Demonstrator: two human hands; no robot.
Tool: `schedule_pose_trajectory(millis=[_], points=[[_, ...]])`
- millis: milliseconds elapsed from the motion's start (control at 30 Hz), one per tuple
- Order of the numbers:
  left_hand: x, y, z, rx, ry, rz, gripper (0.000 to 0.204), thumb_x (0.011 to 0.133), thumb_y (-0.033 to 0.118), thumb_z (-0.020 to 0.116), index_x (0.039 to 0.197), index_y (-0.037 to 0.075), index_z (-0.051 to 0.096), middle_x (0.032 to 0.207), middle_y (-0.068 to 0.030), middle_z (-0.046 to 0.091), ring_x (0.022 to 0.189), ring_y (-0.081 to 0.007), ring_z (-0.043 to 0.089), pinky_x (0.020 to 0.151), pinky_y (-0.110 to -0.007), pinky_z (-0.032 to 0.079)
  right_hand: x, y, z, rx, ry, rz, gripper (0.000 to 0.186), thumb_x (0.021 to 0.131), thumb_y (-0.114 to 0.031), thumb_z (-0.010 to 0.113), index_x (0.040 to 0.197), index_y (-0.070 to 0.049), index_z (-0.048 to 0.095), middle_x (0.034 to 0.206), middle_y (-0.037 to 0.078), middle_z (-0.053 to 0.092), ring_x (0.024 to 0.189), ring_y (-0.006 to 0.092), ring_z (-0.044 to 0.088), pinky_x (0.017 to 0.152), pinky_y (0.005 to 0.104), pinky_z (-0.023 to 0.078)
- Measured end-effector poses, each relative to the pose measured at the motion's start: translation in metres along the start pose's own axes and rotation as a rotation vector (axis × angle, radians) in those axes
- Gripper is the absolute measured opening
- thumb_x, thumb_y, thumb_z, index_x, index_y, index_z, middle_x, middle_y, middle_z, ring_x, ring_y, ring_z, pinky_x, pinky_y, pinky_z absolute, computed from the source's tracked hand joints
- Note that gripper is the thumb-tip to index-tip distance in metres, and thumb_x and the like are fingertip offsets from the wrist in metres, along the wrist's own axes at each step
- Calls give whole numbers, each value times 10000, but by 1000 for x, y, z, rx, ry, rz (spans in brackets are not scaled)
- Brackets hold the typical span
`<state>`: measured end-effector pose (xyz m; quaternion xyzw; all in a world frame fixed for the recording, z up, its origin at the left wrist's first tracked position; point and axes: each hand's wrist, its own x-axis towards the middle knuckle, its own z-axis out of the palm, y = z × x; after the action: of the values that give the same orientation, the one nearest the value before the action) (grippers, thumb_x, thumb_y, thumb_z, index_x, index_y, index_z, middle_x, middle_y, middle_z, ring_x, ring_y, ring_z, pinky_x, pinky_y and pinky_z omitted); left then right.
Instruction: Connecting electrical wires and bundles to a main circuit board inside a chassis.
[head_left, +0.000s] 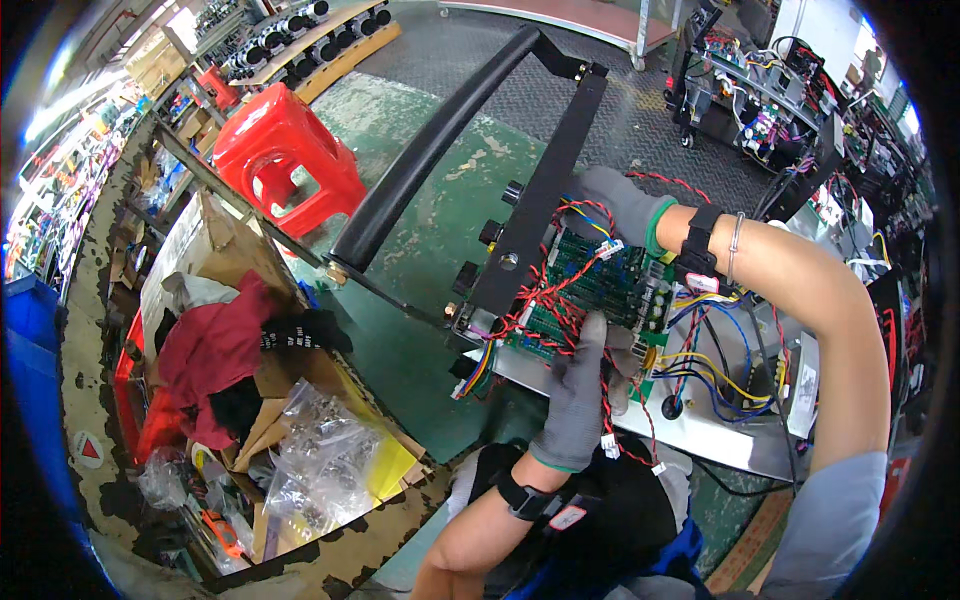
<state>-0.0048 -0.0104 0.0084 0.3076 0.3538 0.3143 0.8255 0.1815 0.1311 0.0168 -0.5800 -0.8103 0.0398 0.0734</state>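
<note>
A green circuit board (580,275) lies across an open metal chassis (725,437), with twisted red-and-black wires (553,300) strung over it. My left hand (578,392), in a grey glove, grips the board's near edge, thumb on top and the other fingers lower down beside connectors. My right hand (622,205), gloved in grey with a green cuff, curls over the far edge of the board; its fingertips are partly hidden. A white plug (608,249) on coloured wires rests over the board. Along the board's left side runs a black metal bar (545,200) with knobs.
A padded black handle (430,150) juts from the bar to the left. Blue and yellow cables (715,375) cross the chassis at right. At left stands a cardboard box (225,245) with red cloth (215,345) and clear plastic bags (325,455). Behind it is a red stool (285,150).
</note>
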Motion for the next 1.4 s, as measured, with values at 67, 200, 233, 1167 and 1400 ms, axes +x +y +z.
schedule_pose_trajectory(millis=[67,200,233,1167,1400], points=[[-1,1,1,-3,-9,0,390,924,452,447,887,77,549,649,-9,525,452,-70,436,421,-213,335,-2,2,2,30,87,-96,248,738,-223,560,905,-48,620,846,203,620,803,387,594,678,441,487],[-2,-3,0,3,-27,24,403,925,459,443,897,71,546,660,-10,526,465,-73,441,434,-211,349,-5,-12,-7,56,2,39,247,717,-186,562,915,-54,630,831,200,626,801,386,600,673,441,491],[-1,-4,-1,7,-33,31,409,924,463,442,901,68,545,663,-10,525,467,-74,441,437,-211,353,0,4,19,52,172,-31,221,753,-195,622,899,-30,608,829,196,625,784,372,605,651,416,481],[-2,4,-7,-55,-96,32,338,906,450,489,833,120,491,651,8,455,416,-67,375,383,-227,314,-226,36,-141,714,-123,573,560,823,-277,578,1231,87,456,1111,180,573,959,231,594,814,316,494],[-2,6,-3,-34,-117,-1,354,912,453,472,866,104,511,659,3,484,449,-70,406,406,-220,310,-267,22,-127,700,-145,421,532,848,-280,563,1289,-5,449,1202,158,548,1100,232,525,921,322,412]])
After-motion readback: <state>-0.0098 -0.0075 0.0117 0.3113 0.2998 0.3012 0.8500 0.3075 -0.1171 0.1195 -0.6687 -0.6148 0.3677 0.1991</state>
